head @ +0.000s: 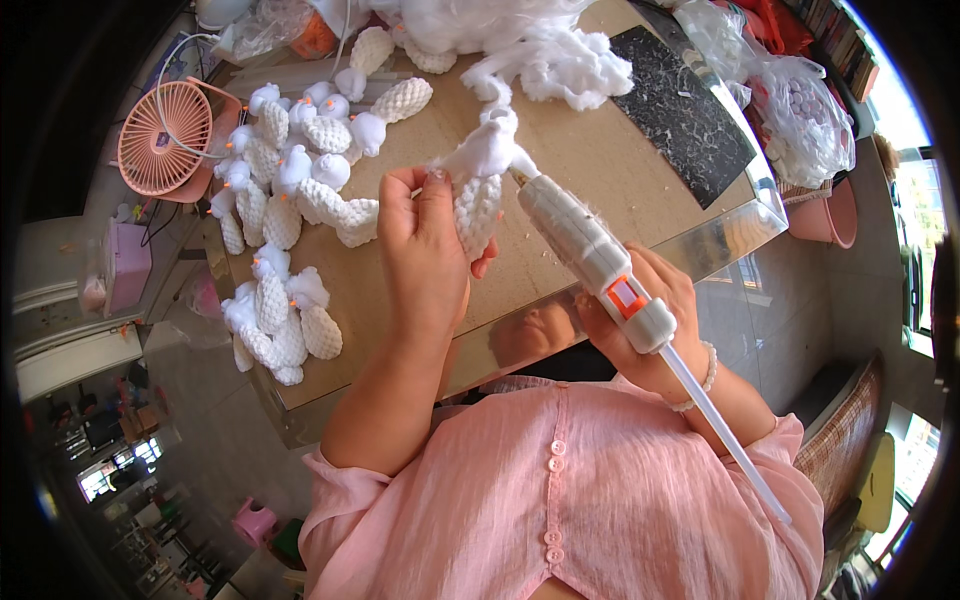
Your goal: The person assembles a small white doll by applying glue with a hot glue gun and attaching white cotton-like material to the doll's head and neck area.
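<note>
My left hand (429,240) holds a white crocheted piece (477,214) above the table. White fluffy stuffing (487,146) wraps its upper end, and a strand runs from it to the heap of stuffing (540,52) behind. In my right hand (652,307) is a white hot glue gun (581,236), its nozzle (519,177) right at the stuffing's lower right side. Whether the tip touches is hard to tell. A clear glue stick (724,431) sticks out of the gun's back end. To the left lies a group of finished-looking white birds (296,169) with orange beaks and crocheted parts.
A smaller pile of similar birds (281,319) lies at the table's near left corner. A pink fan (165,139) stands beyond the left edge. On the right are a black mat (682,112) with white fibres, filled plastic bags (802,112) and a pink bucket (825,214).
</note>
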`<state>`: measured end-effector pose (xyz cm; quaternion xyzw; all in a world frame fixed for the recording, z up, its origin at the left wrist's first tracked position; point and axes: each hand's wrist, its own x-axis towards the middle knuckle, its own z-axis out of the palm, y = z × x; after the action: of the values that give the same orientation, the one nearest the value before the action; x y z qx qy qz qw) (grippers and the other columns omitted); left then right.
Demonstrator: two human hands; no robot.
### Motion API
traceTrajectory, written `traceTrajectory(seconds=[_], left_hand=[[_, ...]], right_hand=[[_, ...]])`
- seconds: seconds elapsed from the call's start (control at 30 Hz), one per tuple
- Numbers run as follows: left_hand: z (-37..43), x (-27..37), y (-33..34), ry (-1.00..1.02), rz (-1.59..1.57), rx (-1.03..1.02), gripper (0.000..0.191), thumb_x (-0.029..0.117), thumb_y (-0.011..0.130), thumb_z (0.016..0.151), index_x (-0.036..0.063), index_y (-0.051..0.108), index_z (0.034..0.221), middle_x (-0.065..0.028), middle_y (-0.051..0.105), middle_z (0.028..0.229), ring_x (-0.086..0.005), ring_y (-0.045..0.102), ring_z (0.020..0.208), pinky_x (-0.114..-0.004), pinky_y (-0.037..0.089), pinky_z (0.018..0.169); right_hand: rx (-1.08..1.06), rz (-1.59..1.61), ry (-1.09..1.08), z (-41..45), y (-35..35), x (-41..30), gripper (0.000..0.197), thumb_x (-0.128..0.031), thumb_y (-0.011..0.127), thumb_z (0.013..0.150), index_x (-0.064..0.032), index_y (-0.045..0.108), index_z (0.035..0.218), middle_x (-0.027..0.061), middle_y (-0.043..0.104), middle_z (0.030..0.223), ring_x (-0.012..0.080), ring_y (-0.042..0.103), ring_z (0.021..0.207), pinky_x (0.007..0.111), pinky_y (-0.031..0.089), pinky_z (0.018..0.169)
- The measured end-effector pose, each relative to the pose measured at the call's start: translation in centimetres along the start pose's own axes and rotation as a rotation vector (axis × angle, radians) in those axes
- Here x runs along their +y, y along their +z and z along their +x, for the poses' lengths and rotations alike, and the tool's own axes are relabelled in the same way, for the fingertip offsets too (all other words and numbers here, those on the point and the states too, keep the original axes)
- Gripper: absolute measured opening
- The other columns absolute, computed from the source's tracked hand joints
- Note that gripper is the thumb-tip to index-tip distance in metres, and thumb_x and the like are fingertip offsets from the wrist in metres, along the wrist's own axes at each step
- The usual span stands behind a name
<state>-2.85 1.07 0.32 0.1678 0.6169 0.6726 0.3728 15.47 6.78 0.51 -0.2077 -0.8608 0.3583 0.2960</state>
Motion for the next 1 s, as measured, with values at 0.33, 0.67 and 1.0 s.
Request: traceTrajectory(seconds=[0.33,0.67,1.0], left_hand=[[0.0,-0.3,0.2,0.082,0.072,0.001,0.014,0.016,0.042,0.097,0.0018,0.039,0.096,-0.0102,0.055,0.070,-0.0125,0.051,0.043,-0.024,0.035,0.032],[-0.1,-0.2,-0.1,0.070,0.135,0.018,0.014,0.018,0.040,0.098,0.0042,0.041,0.097,-0.0106,0.057,0.069,-0.0117,0.048,0.043,-0.024,0.033,0.034],[0.0,-0.7,-0.2,0.105,0.079,-0.039,0.013,0.018,0.038,0.099,0.0047,0.040,0.096,-0.0134,0.059,0.070,-0.0123,0.048,0.042,-0.024,0.032,0.033]], right_hand=[[-0.002,-0.044,-0.093,0.4,0.8,-0.6,0.028,-0.007,0.075,0.062,-0.0021,0.052,0.078,0.0101,0.050,0.068,0.0273,0.053,0.060,0.036,0.044,0.053],[-0.020,-0.051,-0.090,0.0,0.1,-0.1,0.026,-0.006,0.071,0.063,-0.0018,0.052,0.081,0.0111,0.051,0.072,0.0297,0.054,0.063,0.038,0.045,0.055],[0.226,-0.486,0.227,1.8,-4.0,3.0,0.021,-0.018,0.067,0.080,-0.0025,0.059,0.091,0.0095,0.060,0.078,0.0227,0.059,0.064,0.031,0.046,0.061]])
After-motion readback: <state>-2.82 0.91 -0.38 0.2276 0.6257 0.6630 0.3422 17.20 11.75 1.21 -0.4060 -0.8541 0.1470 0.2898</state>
